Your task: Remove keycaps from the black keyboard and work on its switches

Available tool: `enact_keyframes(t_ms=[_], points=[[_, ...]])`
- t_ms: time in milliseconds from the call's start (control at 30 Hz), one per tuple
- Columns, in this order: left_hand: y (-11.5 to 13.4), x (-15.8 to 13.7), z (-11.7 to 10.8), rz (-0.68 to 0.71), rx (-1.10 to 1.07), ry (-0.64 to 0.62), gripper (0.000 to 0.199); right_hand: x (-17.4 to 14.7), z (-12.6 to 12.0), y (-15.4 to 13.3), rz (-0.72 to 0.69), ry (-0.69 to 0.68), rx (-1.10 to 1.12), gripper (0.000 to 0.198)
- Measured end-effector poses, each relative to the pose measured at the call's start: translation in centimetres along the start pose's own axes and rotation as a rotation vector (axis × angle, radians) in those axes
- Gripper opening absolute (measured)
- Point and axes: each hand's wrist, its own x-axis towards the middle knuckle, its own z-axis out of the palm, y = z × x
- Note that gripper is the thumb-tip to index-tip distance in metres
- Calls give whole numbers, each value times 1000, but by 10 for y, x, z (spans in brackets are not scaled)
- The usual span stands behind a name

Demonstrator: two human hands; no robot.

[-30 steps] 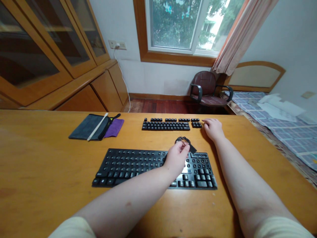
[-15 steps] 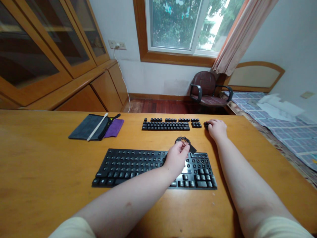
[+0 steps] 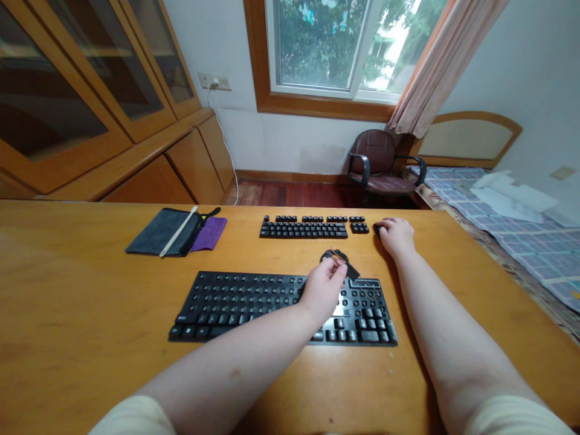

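A black keyboard [image 3: 254, 296] lies across the table, its upper rows and part of the number pad stripped to bare switches. Keycaps remain on the lowest rows. My left hand [image 3: 324, 287] is closed above its right half, fingertips pinched on what looks like a wire keycap puller; only thin wire shows. Beyond the keyboard, removed keycaps [image 3: 303, 231] stand in neat rows. To the right of those rows, my right hand [image 3: 396, 235] rests on the table with its fingers closed on a black keycap [image 3: 376, 229], mostly hidden beneath them.
A coiled black cable [image 3: 334, 255] sits just behind the keyboard, partly covered by my left hand. On the left are a grey pouch [image 3: 156, 232], a white stick [image 3: 179, 231] lying over it and a purple cloth [image 3: 211, 234]. An armchair [image 3: 378, 160] stands past the table.
My right fingers have shifted slightly over the keycap at the far right. My left hand stays where it was.
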Motion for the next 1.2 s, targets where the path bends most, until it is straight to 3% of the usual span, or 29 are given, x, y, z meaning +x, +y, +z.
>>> enact_keyframes(t_ms=[400, 633, 1200], points=[[-1, 0, 0, 1, 16, -4, 16, 2, -3, 0, 21, 102, 36, 34], [-5, 2, 0, 10, 25, -4, 18, 1, 0, 2, -37, 30, 29, 28], [3, -1, 1, -13, -4, 1, 17, 1, -8, 15, -102, 90, 61, 21]])
